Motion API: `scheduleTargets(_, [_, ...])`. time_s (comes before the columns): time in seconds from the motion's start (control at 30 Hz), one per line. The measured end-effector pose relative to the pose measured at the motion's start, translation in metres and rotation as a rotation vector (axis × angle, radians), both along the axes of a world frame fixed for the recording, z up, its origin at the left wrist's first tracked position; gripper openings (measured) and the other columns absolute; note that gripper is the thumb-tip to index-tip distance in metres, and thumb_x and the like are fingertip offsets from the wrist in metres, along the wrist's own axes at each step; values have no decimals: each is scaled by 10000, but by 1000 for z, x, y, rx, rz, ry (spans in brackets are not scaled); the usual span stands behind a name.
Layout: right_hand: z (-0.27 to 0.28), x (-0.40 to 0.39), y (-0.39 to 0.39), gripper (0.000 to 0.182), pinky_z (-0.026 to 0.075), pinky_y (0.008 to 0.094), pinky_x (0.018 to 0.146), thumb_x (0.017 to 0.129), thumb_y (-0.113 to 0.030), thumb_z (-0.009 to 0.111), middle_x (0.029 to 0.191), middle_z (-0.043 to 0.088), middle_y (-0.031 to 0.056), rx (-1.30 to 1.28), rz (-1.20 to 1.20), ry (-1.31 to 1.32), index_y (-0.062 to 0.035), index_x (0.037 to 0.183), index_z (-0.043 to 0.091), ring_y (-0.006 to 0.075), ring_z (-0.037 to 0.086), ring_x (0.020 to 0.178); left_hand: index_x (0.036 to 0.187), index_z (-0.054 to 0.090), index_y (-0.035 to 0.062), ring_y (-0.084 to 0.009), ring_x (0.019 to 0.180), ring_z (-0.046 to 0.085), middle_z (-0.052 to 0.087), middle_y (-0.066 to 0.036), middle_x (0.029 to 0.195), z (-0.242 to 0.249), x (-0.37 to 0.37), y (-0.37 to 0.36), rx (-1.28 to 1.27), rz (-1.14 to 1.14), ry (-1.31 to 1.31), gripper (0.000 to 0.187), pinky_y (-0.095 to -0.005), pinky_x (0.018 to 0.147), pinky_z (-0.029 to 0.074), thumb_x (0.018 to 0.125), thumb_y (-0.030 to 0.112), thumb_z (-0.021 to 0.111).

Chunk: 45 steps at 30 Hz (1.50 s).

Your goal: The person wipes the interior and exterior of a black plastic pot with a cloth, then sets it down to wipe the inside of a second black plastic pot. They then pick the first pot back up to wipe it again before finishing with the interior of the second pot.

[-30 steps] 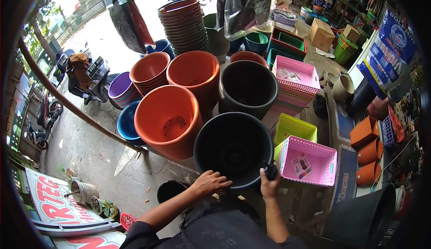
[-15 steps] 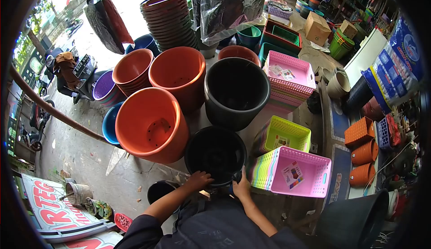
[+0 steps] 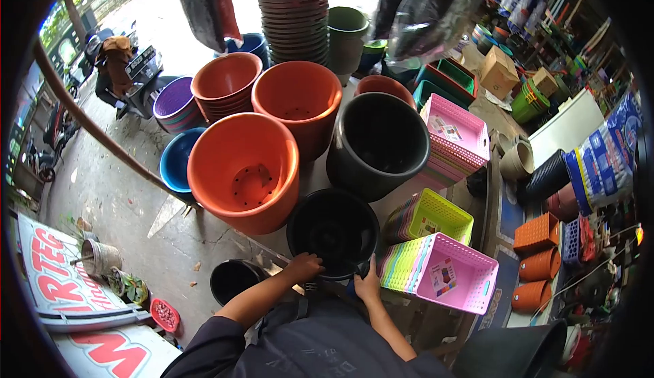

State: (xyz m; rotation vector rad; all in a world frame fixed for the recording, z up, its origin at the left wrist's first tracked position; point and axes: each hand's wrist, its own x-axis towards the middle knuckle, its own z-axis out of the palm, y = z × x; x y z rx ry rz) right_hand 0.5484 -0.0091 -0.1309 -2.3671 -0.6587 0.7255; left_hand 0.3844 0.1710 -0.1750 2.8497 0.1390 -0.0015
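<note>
Head view: hands (image 3: 304,267) on black tub (image 3: 333,231), seemingly pale tabletop (image 3: 316,175), concrete floor (image 3: 129,204).

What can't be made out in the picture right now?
Black tub: head view, underside hidden by its walls.
Left hand: head view, palm hidden by its back.
Pink basket: head view, label print too small.
Hanging plastic wrap: head view, top cut off by upper edge.
Large dark pot: head view, base cut off by lower edge.
</note>
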Motion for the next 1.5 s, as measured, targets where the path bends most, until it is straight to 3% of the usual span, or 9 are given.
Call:
scheduleTargets(0.2, [-4, -11, -7, 754, 444, 435, 986, 804, -133, 683, 1261, 566, 294, 61, -36, -92, -85, 1471, 335, 425, 558, 1175, 1032, 691, 193, -210, 972, 620, 628, -30, 959, 18, -16, -16, 91, 55, -82, 244, -373, 845, 467, 813, 192, 582])
scheduleTargets(0.27, [-2, -18, -16, 726, 429, 443, 1007, 798, -121, 670, 1289, 550, 292, 124, -34, -142, -54, 1450, 358, 426, 545, 1193, 1220, 608, 197, -241, 1064, 577, 597, -48, 1068, 28, -37, -29, 11, 158, -374, 439, -398, 903, 430, 781, 187, 631])
scheduleTargets(0.4, [-1, -37, -37, 667, 407, 438, 1043, 776, -61, 642, 1316, 536, 280, 275, -119, -290, 22, 1394, 407, 408, 532, 1219, 1252, 574, 196, -262, 1129, 543, 579, -44, 1130, 2, -125, -64, -149, 400, -325, 481, -418, 939, 411, 776, 167, 640])
scheduleTargets(0.53, [10, -65, -46, 656, 420, 406, 1027, 762, -32, 678, 1265, 570, 238, 251, -180, -163, 37, 1364, 426, 363, 563, 1176, 1145, 647, 163, -298, 1075, 594, 618, -98, 1103, -39, -259, -105, -454, 783, 90, 379, -442, 909, 475, 766, 156, 635])
scheduleTargets(0.67, [13, -109, -28, 616, 457, 346, 937, 738, 1, 721, 1154, 616, 128, 252, -89, 355, 37, 1305, 484, 234, 595, 1053, 1178, 641, 165, -305, 1139, 582, 619, -120, 1167, -68, -372, -169, -690, 1308, 440, 356, -431, 982, 472, 824, 201, 626])
scheduleTargets(0.83, [12, -187, 33, 390, 472, 337, 893, 785, -47, 671, 1061, 665, 115, -186, 219, 473, 32, 1162, 608, 210, 619, 1015, 1164, 656, 132, -324, 1151, 581, 627, -147, 1202, -114, -447, -236, -852, 1691, 359, 318, -433, 996, 462, 859, 195, 588])
scheduleTargets(1.27, [-247, -279, 189, 327, 442, 350, 956, 893, -99, 610, 1116, 677, 117, -437, 943, 421, -7, 1207, 608, 213, 611, 1068, 1123, 660, 68, -287, 991, 658, 687, -139, 1038, -208, -437, -205, -1131, 2214, -136, 256, -386, 881, 510, 891, 162, 611])
scheduleTargets(1.3, [-261, -284, 203, 372, 448, 377, 979, 885, -110, 587, 1172, 668, 185, -490, 1039, 347, 5, 1238, 592, 314, 609, 1152, 1149, 643, 65, -301, 1012, 649, 678, -148, 1055, -217, -436, -195, -1237, 2242, -141, 275, -391, 895, 503, 893, 161, 613])
scheduleTargets(1.5, [-363, -313, 250, 491, 413, 426, 1020, 888, -137, 603, 1269, 554, 268, -454, 1170, 122, -56, 1347, 450, 401, 527, 1217, 1293, 519, 77, -326, 1055, 616, 644, -157, 1099, -308, -438, -138, -1199, 2262, -176, 435, -407, 924, 482, 881, 134, 647])
